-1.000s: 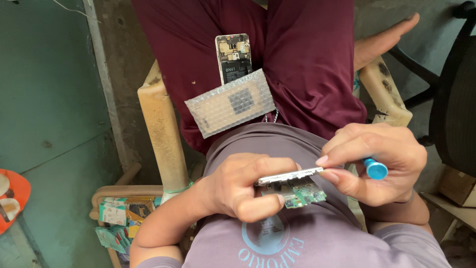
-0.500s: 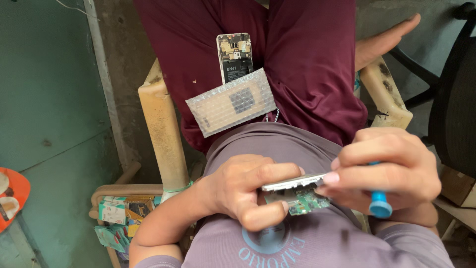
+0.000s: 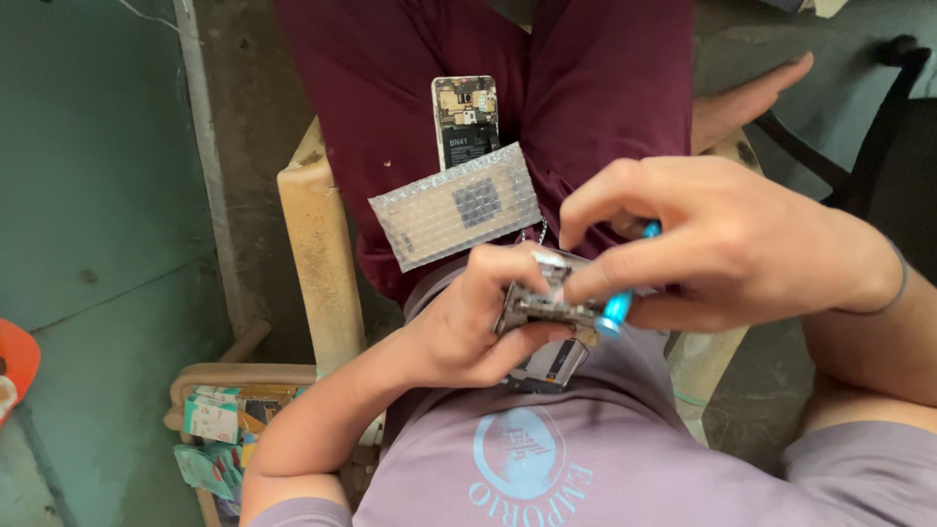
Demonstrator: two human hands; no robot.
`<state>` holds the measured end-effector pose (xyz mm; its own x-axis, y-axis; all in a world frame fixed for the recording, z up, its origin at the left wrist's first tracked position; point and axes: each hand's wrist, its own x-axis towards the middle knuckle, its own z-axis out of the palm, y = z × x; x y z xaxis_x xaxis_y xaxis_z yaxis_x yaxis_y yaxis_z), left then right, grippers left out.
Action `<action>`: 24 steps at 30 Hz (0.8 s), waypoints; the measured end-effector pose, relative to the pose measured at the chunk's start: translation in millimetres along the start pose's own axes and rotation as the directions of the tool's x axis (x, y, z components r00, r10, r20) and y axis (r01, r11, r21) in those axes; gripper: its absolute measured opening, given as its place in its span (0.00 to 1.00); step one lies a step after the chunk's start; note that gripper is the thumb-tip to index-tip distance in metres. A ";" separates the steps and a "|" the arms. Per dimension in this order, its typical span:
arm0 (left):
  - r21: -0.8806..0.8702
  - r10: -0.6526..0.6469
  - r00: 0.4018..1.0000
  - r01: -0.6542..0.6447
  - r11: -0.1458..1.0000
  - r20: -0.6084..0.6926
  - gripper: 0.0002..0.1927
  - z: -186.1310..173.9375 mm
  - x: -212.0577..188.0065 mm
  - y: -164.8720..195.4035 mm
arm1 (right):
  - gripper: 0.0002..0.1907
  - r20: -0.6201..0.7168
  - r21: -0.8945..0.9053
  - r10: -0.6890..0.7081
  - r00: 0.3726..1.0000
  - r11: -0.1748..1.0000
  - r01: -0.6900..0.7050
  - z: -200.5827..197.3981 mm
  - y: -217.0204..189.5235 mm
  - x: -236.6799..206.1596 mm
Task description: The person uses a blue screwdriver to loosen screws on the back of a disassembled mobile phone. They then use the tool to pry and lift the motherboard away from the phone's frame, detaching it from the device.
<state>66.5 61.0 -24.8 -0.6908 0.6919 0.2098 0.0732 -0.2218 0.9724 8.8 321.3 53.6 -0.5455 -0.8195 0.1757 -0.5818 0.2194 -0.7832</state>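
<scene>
1. Left hand [image 3: 468,327] grip closed around a small silver-grey metal phone frame part [image 3: 547,307], held edge-on above the lap, against the lavender t-shirt [image 3: 586,459].
2. Part looks thin and flat, with a bright metal rim on top. A darker section with a lighter patch hangs below the fingers [image 3: 522,346]. Finer detail too small to tell.
3. Right hand [image 3: 712,244] grip closed on a blue-handled slim screwdriver [image 3: 625,298]. Handle end pokes out beside the part; tip is hidden by the fingers.
4. Right fingertips touch the top of the part.
5. On the maroon-trousered lap: an opened smartphone with its back off [image 3: 466,117], black battery exposed, and a clear bubble-wrap pouch [image 3: 454,207] overlapping its lower end.
6. Person sits on a worn cream plastic chair [image 3: 317,244].
</scene>
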 end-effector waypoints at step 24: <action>-0.119 -0.354 0.932 0.362 0.925 0.080 0.27 -7.4 9.7 7.7 | 0.17 0.180 0.411 0.283 0.942 0.848 -0.333 19.3 35.3 6.4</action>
<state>55.1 60.9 -16.0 -0.6122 0.7781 -0.1407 -0.2681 -0.0369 0.9627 -3.6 313.6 15.6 -0.5700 -0.8052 -0.1636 -0.0634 0.2416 -0.9683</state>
